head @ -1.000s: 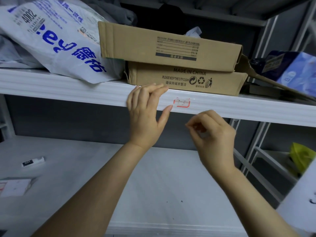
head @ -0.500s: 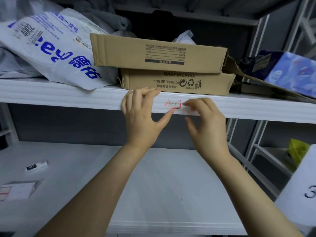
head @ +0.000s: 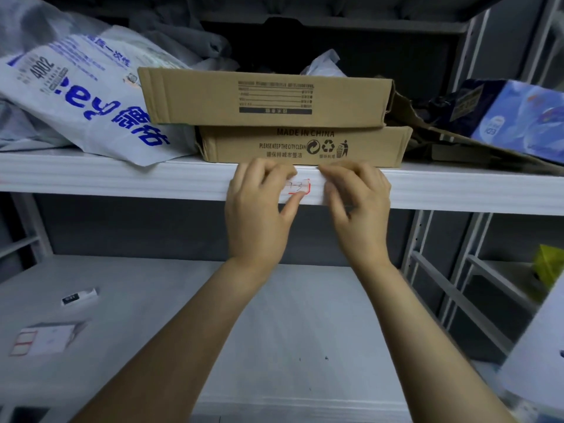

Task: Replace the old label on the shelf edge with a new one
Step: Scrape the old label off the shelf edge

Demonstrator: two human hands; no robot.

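The small white label with a red border and handwritten marks sits on the front of the white metal shelf edge, just under the lower of two flat brown cardboard boxes. The left hand lies against the edge at the label's left side, its fingers bent over the top lip and its thumb stretched to the label's lower left corner. The right hand is at the label's right side with its fingers bent against the edge. It is blurred, so I cannot tell whether it pinches anything.

Whether this label is the old one or the new one is not clear, and the risk depends on that. If it is being lifted, a thumb dragged too fast from one corner will likely tear the thin paper and leave scraps stuck to the ribbed edge. If it is being pressed on, uneven pressure from the two sides may set it crooked or trap a crease. Fingers over the lip could also nudge the box above. The sheet of red-bordered labels lies well apart on the lower shelf.
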